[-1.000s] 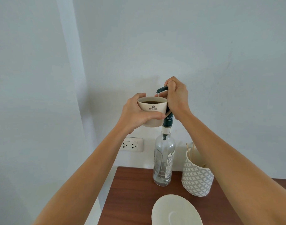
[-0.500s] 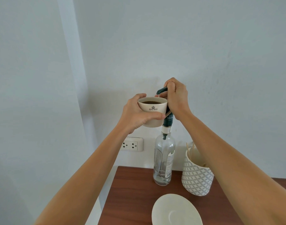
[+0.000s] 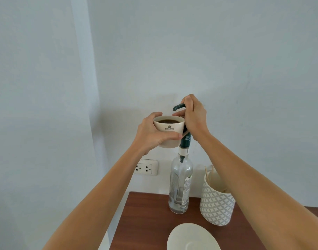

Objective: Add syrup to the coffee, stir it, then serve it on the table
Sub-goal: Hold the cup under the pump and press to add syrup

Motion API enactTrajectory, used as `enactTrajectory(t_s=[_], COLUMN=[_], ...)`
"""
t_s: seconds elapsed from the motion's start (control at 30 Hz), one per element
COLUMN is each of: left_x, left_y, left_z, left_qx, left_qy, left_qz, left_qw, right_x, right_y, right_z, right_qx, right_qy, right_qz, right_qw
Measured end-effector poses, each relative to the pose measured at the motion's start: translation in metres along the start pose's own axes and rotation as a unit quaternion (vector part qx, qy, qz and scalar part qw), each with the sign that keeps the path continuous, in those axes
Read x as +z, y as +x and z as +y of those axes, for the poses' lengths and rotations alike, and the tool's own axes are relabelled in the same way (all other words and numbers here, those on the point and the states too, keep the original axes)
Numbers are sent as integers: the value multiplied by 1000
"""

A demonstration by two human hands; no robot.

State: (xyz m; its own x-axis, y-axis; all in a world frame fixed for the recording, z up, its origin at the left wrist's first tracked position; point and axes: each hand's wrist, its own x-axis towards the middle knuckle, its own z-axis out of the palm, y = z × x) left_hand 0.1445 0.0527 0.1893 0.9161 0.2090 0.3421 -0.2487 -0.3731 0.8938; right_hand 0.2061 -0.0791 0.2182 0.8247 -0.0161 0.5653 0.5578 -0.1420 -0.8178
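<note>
1. While the right hand (image 3: 194,117) clenches over the dark-green pump head (image 3: 179,106) to press it, the left hand (image 3: 151,135) wraps the cream ceramic coffee cup (image 3: 168,131), raised under the spout to catch syrup.
2. The clear glass syrup bottle (image 3: 180,184) stands on the brown wooden table (image 3: 145,222); the white saucer (image 3: 192,238) waits nearby.

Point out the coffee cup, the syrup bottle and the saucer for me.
coffee cup (image 3: 170,128), head view, on its printed front wall.
syrup bottle (image 3: 180,184), head view, on the clear glass body.
saucer (image 3: 192,237), head view, on its bare upper surface.

A home coffee corner: wooden table (image 3: 147,222), pump syrup bottle (image 3: 180,186), stirrer holder (image 3: 217,204), wall socket (image 3: 146,167).
</note>
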Motion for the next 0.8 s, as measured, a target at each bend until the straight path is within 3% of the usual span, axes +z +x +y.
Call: enactTrajectory(t_s=[0.23, 0.47, 0.57, 0.8], left_x=[-2, -3, -3, 8], left_y=[-2, -15, -25, -59], left_z=[7, 4, 1, -14], left_qx=[3, -2, 0, 12], left_qy=[11, 12, 13, 23], left_qz=[1, 3, 2, -19], left_qw=[1000, 1000, 1000, 999], right_x=[-6, -18, -24, -41], right_y=[-2, -35, -54, -100], right_z=[-4, -8, -3, 18], right_qx=[-9, -16, -6, 34], right_qy=[-36, -77, -117, -80], right_qz=[6, 77, 55, -65], right_qw=[999, 994, 992, 994])
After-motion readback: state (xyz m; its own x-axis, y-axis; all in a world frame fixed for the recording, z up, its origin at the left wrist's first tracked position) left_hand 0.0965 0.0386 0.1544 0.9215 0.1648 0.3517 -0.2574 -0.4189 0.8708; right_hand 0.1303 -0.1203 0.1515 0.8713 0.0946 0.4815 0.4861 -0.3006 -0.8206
